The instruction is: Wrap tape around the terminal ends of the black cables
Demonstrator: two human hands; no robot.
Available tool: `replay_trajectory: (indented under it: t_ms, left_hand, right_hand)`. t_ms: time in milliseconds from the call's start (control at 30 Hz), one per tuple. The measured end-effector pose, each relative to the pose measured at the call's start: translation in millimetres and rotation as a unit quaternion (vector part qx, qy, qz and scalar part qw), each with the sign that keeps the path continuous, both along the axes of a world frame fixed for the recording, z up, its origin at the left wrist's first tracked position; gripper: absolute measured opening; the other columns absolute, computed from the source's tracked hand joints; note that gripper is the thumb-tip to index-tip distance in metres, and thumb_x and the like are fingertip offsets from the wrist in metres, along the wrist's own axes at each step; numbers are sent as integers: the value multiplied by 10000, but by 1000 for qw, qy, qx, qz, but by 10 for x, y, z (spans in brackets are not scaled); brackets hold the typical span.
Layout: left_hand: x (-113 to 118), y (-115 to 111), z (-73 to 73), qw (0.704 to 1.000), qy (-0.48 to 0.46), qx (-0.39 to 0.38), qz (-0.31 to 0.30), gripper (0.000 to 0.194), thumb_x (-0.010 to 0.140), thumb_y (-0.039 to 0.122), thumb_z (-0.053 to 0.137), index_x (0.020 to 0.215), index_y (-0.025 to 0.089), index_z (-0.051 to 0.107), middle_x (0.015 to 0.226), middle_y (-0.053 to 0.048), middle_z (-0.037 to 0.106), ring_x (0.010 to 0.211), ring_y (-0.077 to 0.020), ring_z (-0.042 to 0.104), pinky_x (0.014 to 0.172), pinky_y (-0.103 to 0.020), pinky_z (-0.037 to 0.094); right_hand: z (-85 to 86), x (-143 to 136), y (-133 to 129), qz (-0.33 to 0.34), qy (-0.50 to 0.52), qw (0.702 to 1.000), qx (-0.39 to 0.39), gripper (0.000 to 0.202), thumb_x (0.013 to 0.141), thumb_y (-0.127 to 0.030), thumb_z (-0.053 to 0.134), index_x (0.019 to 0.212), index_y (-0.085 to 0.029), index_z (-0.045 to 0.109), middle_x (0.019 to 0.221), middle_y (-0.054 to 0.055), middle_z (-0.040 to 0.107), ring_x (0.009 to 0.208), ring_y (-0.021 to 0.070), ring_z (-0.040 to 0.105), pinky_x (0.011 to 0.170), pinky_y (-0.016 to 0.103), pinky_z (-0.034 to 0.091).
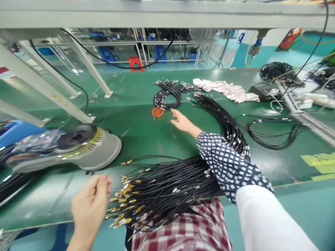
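My right hand (182, 122) reaches over the green bench with fingers stretched out and nothing in them. Just left of its fingertips lies a pair of orange-handled scissors (157, 112). Beyond these is a looped bundle of black cables (167, 99). My left hand (90, 200) is held at the bench's front edge, fingers curled in and thumb against them; nothing shows in it. Right beside it are the gold-coloured connector ends (125, 205) of a large bunch of black cables (172, 186). This bunch lies along the front edge, partly over my lap, and passes under my right forearm.
A grey device with a round dial (101, 153) stands on the left by a blue bin (22, 132). Another cable bundle (220, 113), a white cloth (227, 90), a black box (263, 93) and a loose cable coil (274, 134) lie rightward. A shelf beam (167, 15) crosses above.
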State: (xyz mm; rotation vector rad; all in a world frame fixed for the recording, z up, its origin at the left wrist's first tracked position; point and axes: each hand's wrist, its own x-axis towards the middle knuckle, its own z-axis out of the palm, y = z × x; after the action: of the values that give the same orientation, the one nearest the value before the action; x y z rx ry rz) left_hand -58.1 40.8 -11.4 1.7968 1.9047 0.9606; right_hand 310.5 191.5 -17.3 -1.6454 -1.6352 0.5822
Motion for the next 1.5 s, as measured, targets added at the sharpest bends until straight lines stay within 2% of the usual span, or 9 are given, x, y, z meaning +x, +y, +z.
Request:
replay_trajectory:
  t_ms: [100,267,433,600,767,1033,1200,1367,1500]
  left_hand:
    - [282,154,73,985,13,-9,-175,348,957,450,401,1012,206,644,844,-40,707,775,-198,659,739,-302,512]
    - [901,492,-60,902,61,19,-427,483,951,500,432,1240,155,607,1277,-150,646,1233,-295,550,1093,-458,393]
    - [1593,472,-212,839,118,-77,-525,755,877,639,488,1383,79,518,1407,-223,551,1323,-366,469,1104,-511,368]
    - [2216,-5,-128,829,184,-99,-519,1025,633,734,689,1395,77,491,1346,-267,556,1252,-448,493,1012,-541,412]
    - [2481,-380,-20,820,187,-166,-515,760,610,644,735,1125,97,621,1063,-219,687,1001,-409,643,840,-447,489]
    - [2370,-610,-197,731,-92,-341,-583,450,647,376,759,1020,139,674,938,-45,721,892,-253,667,804,-321,510]
    - [2210,-761,-164,786,-85,-252,-558,396,639,358,769,977,163,702,1099,-90,641,1058,-295,602,967,-396,479]
    - [2130,-853,-148,745,-182,-268,-583,507,707,313,744,1188,193,636,1225,-100,642,1132,-301,590,1029,-420,436]
    - [2058,-1002,-161,736,-187,-279,-588,467,784,274,669,1242,220,597,1139,-68,692,1052,-291,619,950,-405,465]
  right_hand:
    - [156,565,-508,-88,61,993,47,472,882,-226,615,1345,-221,525,1366,92,595,1138,191,621,982,359,513]
    - [221,1535,-2250,-367,122,921,41,245,810,-300,663,996,-141,651,1194,164,645,1246,305,520,1112,514,380]
    - [34,1351,-3410,-448,283,845,-67,186,790,-324,720,811,-170,616,924,144,703,1079,299,657,939,474,560]
    - [0,1008,-3307,-360,453,804,-135,249,932,-377,595,1039,-153,615,1178,186,682,1130,237,664,968,417,565]
    - [25,1051,-2897,-318,521,772,-177,332,935,-446,610,1069,-143,638,1100,139,713,984,198,697,915,346,575]
    - [58,795,-2784,-275,536,776,-186,259,844,-375,749,871,-121,703,851,84,752,683,153,661,634,243,551]
    - [130,591,-2869,-250,571,765,-164,239,828,-346,770,900,-134,689,832,62,756,655,142,671,587,223,530]
    - [76,404,-2871,-179,666,704,-169,410,961,-510,519,858,-129,627,910,143,754,741,208,717,737,367,589]
    - [4,194,-2908,-101,726,668,-126,614,946,-682,363,1101,-142,610,1198,166,694,1053,232,684,952,432,523]
